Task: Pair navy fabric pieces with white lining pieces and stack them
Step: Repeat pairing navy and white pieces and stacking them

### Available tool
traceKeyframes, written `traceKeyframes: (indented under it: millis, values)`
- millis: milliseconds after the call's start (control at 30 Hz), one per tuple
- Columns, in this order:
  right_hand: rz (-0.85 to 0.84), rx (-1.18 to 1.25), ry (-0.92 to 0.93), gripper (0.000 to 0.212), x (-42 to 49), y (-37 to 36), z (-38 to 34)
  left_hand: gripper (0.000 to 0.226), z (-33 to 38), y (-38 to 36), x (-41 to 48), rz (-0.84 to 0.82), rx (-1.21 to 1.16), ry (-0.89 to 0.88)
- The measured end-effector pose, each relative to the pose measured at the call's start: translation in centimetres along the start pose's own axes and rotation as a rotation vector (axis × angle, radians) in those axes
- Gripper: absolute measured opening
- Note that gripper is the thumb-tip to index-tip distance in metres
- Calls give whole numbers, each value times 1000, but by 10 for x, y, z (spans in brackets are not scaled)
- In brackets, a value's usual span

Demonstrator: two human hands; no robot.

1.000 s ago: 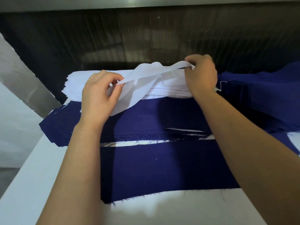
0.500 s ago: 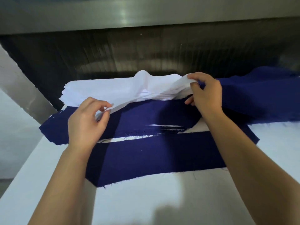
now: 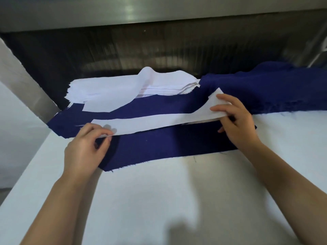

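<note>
Lining strip (image 3: 150, 123) — along navy piece's (image 3: 168, 144) far edge

No writing, label, brand, number or sign can be read anywhere. The white lining strip (image 3: 150, 123), the navy fabric (image 3: 168, 145), the stack of white pieces (image 3: 109, 87), the white table (image 3: 159, 200) and the metal panel (image 3: 159, 15) behind them show only plain surfaces.
</note>
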State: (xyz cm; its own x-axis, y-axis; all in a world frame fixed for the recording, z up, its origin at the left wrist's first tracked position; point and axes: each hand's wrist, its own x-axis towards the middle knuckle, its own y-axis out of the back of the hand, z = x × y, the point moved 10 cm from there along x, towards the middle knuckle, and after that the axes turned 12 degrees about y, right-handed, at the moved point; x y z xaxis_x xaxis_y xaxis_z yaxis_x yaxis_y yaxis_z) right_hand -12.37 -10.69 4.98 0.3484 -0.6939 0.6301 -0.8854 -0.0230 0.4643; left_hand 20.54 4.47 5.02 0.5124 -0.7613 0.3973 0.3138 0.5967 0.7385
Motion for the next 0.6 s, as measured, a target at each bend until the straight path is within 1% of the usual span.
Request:
traceKeyframes:
  millis: [100, 200, 333, 367, 400, 433, 500, 567, 600]
  values:
    - [-32, -107, 71, 36, -13, 9, -4, 18, -10, -4, -12, -39, -108, 53]
    - [-62, -134, 7, 38, -23, 13, 4, 22, -18, -5, -20, -49, -218, 123]
    - [-48, -76, -118, 45, -27, 17, 17, 7, -19, -3, -22, -43, -324, 169]
    - [-51, -46, -116, 44, -26, 17, 16, 3, -19, -2, -22, -47, -358, 184]
    - [-54, -12, -98, 40, -25, 18, 12, 7, -20, -1, -22, -42, -379, 194]
    - [-39, 19, -78, 35, -25, 20, 8, 12, -22, 0, -22, -33, -389, 207]
    - [68, 58, -86, 28, -27, 30, 7, 18, -34, 1, -20, 3, -400, 270]
    - [179, 52, -151, 19, -31, 40, 15, 13, -48, 0, -16, 27, -424, 363]
    - [203, 19, -182, 17, -33, 43, 20, 9, -53, -2, -15, 21, -438, 398]
